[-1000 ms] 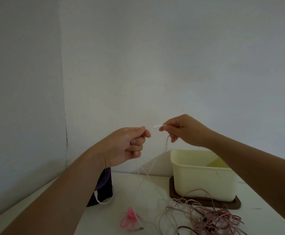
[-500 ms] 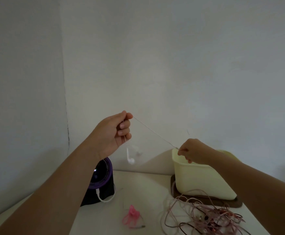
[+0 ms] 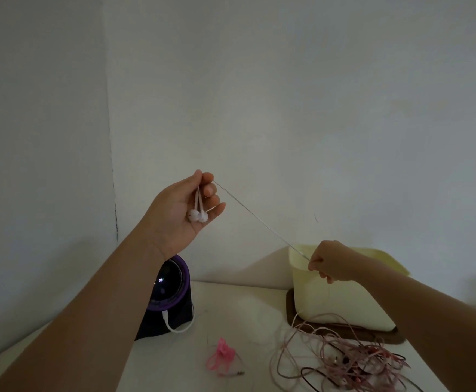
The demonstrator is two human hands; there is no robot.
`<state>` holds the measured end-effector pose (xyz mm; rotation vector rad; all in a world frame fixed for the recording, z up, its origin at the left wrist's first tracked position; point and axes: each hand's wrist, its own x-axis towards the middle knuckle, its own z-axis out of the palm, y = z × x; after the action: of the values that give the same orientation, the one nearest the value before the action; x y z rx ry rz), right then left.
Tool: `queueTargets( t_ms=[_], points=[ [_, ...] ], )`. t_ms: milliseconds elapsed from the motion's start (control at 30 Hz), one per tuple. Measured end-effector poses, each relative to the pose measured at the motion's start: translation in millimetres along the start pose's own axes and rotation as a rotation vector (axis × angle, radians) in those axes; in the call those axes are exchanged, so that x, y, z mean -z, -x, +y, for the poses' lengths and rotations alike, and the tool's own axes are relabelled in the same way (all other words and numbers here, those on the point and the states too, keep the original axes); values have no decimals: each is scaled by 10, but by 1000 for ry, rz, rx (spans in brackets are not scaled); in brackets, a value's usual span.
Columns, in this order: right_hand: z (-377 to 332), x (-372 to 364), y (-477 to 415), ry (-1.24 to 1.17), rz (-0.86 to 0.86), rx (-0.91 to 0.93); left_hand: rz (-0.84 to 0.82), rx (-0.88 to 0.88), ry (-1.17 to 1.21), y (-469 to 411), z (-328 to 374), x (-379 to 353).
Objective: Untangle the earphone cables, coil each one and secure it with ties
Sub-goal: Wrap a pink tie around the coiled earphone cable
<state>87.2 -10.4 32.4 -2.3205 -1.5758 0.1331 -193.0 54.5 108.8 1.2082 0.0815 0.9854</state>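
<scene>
My left hand (image 3: 185,212) is raised, palm toward me, and pinches a white earphone cable (image 3: 259,220) near its top; the two white earbuds (image 3: 198,215) hang against the palm. The thin cable runs taut down and to the right to my right hand (image 3: 331,263), which pinches it in front of the cream tub. On the table below lies a tangled heap of pink and dark earphone cables (image 3: 344,360). A coiled pink earphone (image 3: 222,356) lies left of the heap.
A cream plastic tub (image 3: 341,304) stands on a dark brown tray (image 3: 293,312) at the back right. A black and purple device (image 3: 169,298) with a white plug stands at the back left of the white table (image 3: 231,312), near the wall corner.
My hands have drawn apart from touching distance: the left rose and turned palm toward me with the earbuds now in it, the right slid down the cable, pulling it taut.
</scene>
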Motion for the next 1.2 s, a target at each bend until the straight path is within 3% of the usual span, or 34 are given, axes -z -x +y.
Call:
queueTargets(
  t_ms=[67,167,233,367,467,600,767,933,1067,1200],
  points=[
    [-42,0,23,28,-35,8,3,10,14,6,6,-32],
    [-207,38,137,-14,-231,27,-12,85,-41,17,-8,-101],
    [-366,135,219,-180,-335,78,-33,144,-141,27,-53,-130],
    [-719,403,376,-658,-259,328,-79,203,-211,51,-151,-174],
    [-896,496,418,-844,-299,428,-126,226,-200,75,-188,-225],
    [-945,551,473,-899,-319,534,-198,237,-216,117,-184,-256],
    [-873,615,520,-1086,-284,520,-234,279,-227,160,-200,-238],
    [-849,582,454,-1036,-204,529,-315,287,-353,196,-402,-198],
    [-826,448,344,-987,-147,516,-331,307,-279,192,-579,-210],
    [-697,163,186,-1032,-210,499,-265,273,-75,130,-734,-242]
  ],
)
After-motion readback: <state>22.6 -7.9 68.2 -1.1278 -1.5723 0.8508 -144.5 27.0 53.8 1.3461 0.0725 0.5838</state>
